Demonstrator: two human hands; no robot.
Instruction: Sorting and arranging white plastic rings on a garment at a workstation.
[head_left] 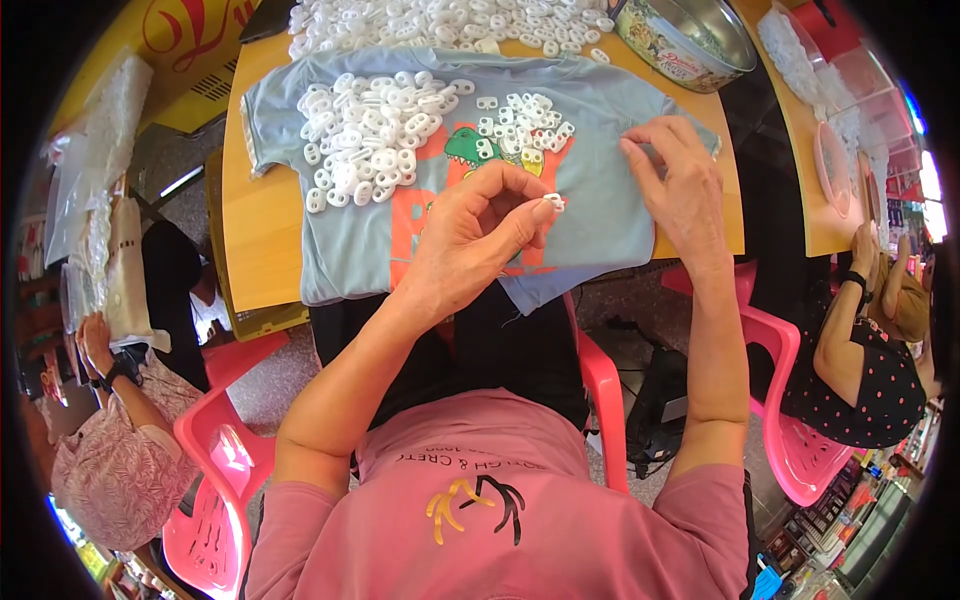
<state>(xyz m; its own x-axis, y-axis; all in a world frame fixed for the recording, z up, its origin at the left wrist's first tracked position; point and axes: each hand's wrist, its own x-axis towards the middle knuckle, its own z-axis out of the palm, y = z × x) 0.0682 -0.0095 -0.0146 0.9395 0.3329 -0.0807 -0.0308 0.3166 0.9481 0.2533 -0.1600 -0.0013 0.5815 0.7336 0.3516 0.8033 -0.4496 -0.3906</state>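
Observation:
Between the thumb and fingers of my left hand (480,230) is a small white plastic piece (554,203), pinched over the front of a light blue T-shirt (340,245) spread on the table. My right hand (683,180) hovers over the shirt's right side, fingers curved and apart, with nothing seen in it. Left of centre on the shirt lies a heap of small white oval pieces with two holes (365,140). A smaller group of squarish white pieces (525,122) rests on the printed dinosaur picture (464,146), just beyond my left hand.
More white pieces (440,22) are piled along the table's (265,240) far side. A round metal tin (690,60) stands at the far right. Pink plastic chairs (600,385) are near me. Other people sit at the left (130,450) and right (860,370).

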